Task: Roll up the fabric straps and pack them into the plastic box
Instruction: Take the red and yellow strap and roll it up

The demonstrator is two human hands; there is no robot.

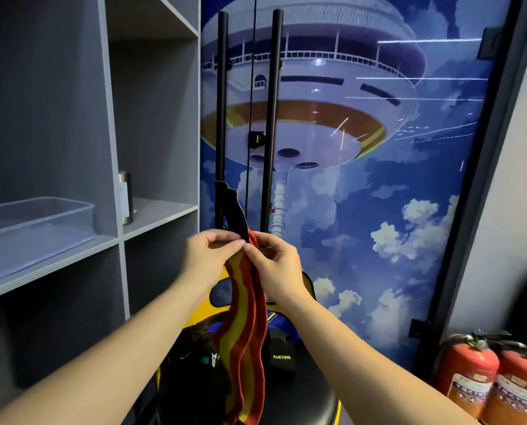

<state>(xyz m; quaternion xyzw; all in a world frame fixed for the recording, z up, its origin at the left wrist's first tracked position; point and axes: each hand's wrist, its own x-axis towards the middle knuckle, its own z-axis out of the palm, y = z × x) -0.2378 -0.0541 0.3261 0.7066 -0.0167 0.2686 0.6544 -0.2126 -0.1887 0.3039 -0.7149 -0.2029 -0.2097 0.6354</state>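
Both hands were raised in front of me at chest height, meeting at the top end of the fabric strap (245,326). My left hand (208,260) pinched that end between thumb and curled fingers, and my right hand (276,269) pinched it from the other side, fingertips of the two hands touching or nearly so. The strap, yellow with red-orange bands, hung slack from the pinch and ran down past the bottom of the view, so I could not tell where its free end lay. It was not yet rolled; I judged the step in hand to be starting the first turn. To do that well, the end should be folded over squarely, both edges aligned, and held tight by one hand while the other feeds the hanging length in under light tension. A loose core would likely telescope or spring open when released. The twist visible in the hanging part should be run flat before it reaches the roll. The plastic box (38,223), clear and open-topped, stood on the grey shelf (81,256) to my left, near the shelf's front edge, well apart from the hands and seemingly holding no straps. Below the hands a dark stool (305,391) carried other dark items that I could not identify.
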